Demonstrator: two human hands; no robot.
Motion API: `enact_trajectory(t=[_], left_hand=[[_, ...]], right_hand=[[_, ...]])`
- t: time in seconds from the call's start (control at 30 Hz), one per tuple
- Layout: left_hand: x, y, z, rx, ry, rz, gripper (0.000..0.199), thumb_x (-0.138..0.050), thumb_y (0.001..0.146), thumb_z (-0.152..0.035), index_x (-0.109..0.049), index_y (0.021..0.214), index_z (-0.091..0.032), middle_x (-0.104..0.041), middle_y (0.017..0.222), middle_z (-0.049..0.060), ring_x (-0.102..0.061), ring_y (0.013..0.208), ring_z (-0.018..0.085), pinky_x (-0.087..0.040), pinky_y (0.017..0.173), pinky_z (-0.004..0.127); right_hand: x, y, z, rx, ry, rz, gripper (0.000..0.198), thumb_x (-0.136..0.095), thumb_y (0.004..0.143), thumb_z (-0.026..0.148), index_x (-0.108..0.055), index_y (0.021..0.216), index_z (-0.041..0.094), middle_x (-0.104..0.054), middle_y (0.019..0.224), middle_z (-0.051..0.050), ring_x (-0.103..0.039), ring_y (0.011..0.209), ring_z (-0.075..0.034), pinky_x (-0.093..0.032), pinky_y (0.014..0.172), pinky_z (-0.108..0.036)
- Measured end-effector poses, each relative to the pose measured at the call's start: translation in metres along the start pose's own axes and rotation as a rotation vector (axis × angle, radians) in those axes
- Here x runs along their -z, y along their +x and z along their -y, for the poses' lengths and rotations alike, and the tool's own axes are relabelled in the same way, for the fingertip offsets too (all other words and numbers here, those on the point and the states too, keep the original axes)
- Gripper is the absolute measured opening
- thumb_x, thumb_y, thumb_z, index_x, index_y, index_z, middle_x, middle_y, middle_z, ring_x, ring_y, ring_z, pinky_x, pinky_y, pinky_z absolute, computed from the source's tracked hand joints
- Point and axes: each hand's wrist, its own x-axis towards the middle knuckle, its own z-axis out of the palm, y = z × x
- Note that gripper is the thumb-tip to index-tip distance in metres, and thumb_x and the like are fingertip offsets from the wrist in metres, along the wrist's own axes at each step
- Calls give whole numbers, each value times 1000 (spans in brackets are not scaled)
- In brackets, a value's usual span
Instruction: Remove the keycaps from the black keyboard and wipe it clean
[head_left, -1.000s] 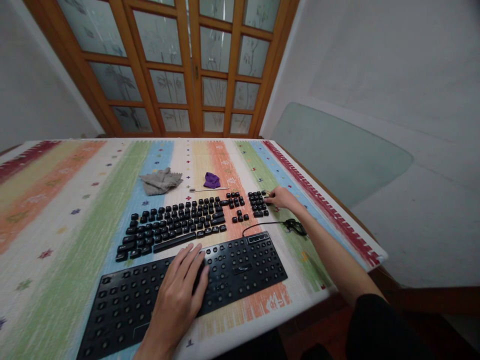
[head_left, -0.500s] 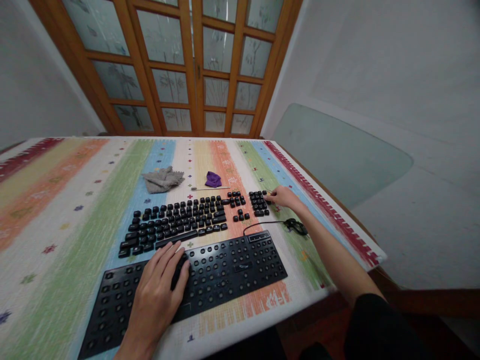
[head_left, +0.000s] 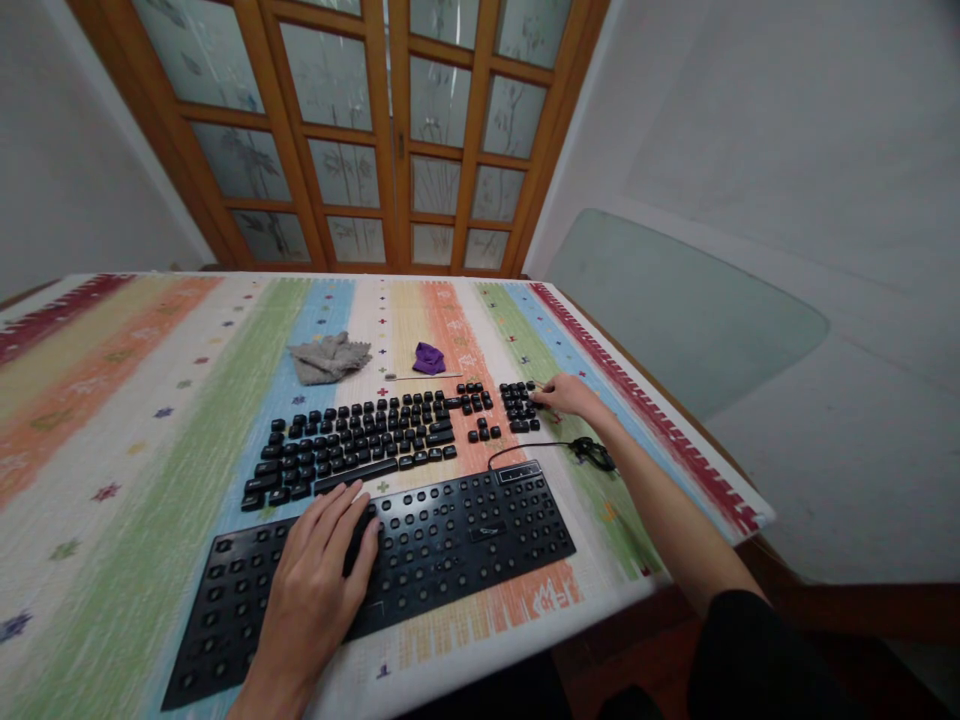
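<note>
My left hand (head_left: 319, 570) lies on the left part of a black keyboard base (head_left: 480, 535), its fingers stretched and the thumb apart. The base has rows of bare key posts. Between thumb and forefinger there is a dark patch I cannot make out. Behind the base, the loose black keycaps (head_left: 360, 438) are laid out in keyboard order. My right hand (head_left: 566, 394) is at the right edge of the number-pad keycaps (head_left: 517, 403), fingers pinched together at a keycap there. The fingertips partly hide that keycap.
A coiled black cable (head_left: 592, 453) runs from the base's back edge. Farther back lie a grey cloth (head_left: 330, 358), a purple cloth (head_left: 429, 358) and a thin rod (head_left: 427, 377) with a brush-like end. A striped cloth (head_left: 187, 400) covers the table.
The view has shifted very slightly. Both hands keep nearly the same places, the left on the base and the right at the number-pad keycaps.
</note>
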Motion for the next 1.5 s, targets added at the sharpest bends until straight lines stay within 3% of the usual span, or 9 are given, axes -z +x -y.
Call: enact_trajectory(t=[0.13,0.33,0.5,0.63,0.73,0.8,0.93,1.23,1.5], left_hand=[[0,-2,1,3,2,4,29,-53,99,-23,-57,124,-10,-66,121,17,-62,112,31,-52,98,50],[-2,-3,0,7,-1,6,30,-52,99,-23,-56,125,-11,-66,121,17,-62,111,30,-51,99,51],[-2,-5,2,13,8,1,29,-53,99,-24,-57,125,-12,-66,121,16,-63,112,30,-51,100,50],[2,-5,8,20,26,-7,29,-54,98,-24,-57,124,-11,-67,120,17,-63,112,31,-51,99,51],[9,-4,19,29,54,-26,29,-54,98,-26,-58,123,-11,-67,120,17,-64,110,32,-51,99,52],[15,-4,28,42,87,-48,30,-54,98,-27,-58,124,-12,-68,119,17,-65,109,32,-51,99,53],[27,-5,48,76,129,-52,30,-53,98,-28,-58,124,-15,-68,118,17,-66,108,33,-51,98,54],[49,13,90,53,195,-56,30,-51,98,-32,-61,121,-17,-69,116,16,-66,107,34,-51,97,53],[58,38,120,2,168,-61,31,-51,97,-36,-63,119,-17,-70,117,15,-67,106,32,-51,98,49]], right_hand=[[-1,0,0,17,2,-55,39,-62,91,47,-77,80,14,-75,75,-9,-69,74,-20,-40,58,-24],[-4,-2,2,20,2,-87,40,-62,88,49,-78,77,14,-74,69,-9,-65,65,-18,-34,53,-26],[-6,-1,0,17,10,-118,39,-64,87,50,-77,76,15,-75,73,-9,-67,70,-20,-37,56,-25],[3,-1,-11,11,31,-189,43,-57,92,53,-76,92,15,-77,89,-12,-70,84,-23,-43,64,-25],[13,-5,-26,6,54,-257,42,-53,95,49,-70,109,13,-75,106,-14,-69,94,-24,-46,72,-26],[15,-8,-35,3,69,-278,36,-52,96,42,-67,113,14,-74,106,-14,-68,93,-24,-46,73,-27],[5,-15,-52,25,83,-288,21,-56,92,28,-68,102,16,-75,97,-12,-68,90,-23,-47,76,-28],[-31,-24,-72,39,83,-333,16,-66,82,27,-72,94,19,-77,93,-10,-70,91,-26,-49,77,-30],[-23,-28,-65,6,87,-352,20,-67,80,26,-74,96,16,-76,92,-12,-72,85,-26,-51,74,-31]])
